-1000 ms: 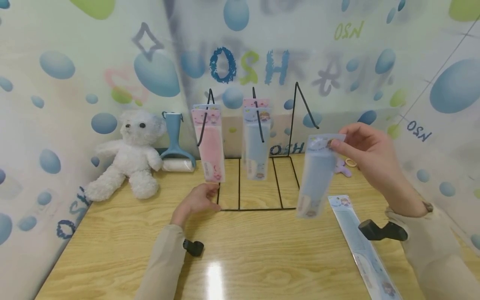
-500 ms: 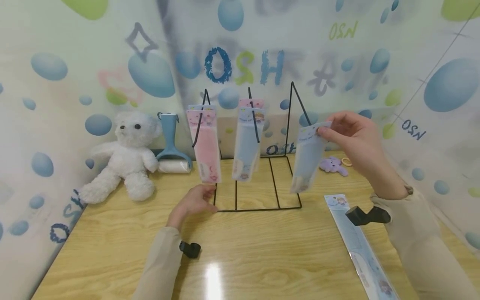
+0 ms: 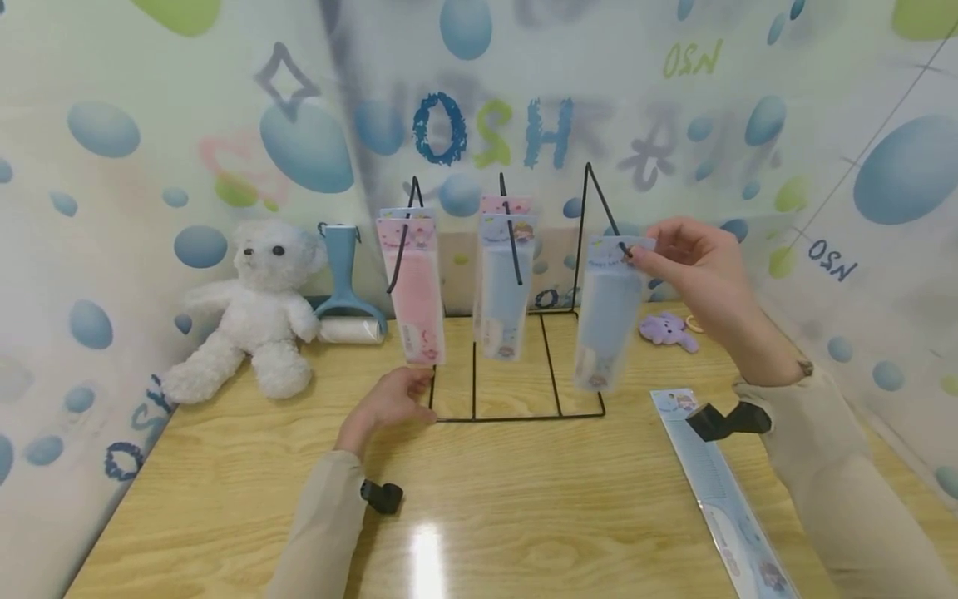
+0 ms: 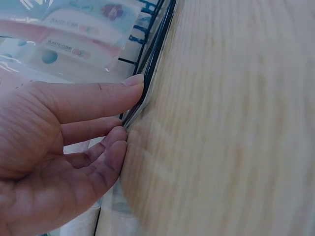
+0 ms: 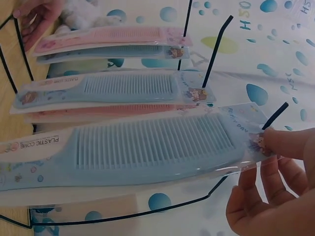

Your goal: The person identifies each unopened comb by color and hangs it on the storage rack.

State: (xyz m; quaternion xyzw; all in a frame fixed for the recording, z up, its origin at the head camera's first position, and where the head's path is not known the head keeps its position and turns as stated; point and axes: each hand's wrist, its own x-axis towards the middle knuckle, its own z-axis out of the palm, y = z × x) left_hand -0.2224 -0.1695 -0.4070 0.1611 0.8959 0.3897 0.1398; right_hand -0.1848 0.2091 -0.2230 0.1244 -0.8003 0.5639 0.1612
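Head: right hand pinches top of packaged blue comb at tip of the right hook of black wire rack; comb hangs down above table. Left hand flat on rack base, front left corner, fingers relaxed. Left wrist: fingers straight, tips touching base wire. Right wrist: thumb and fingers pinch comb pack header at hook tip; other combs hang behind
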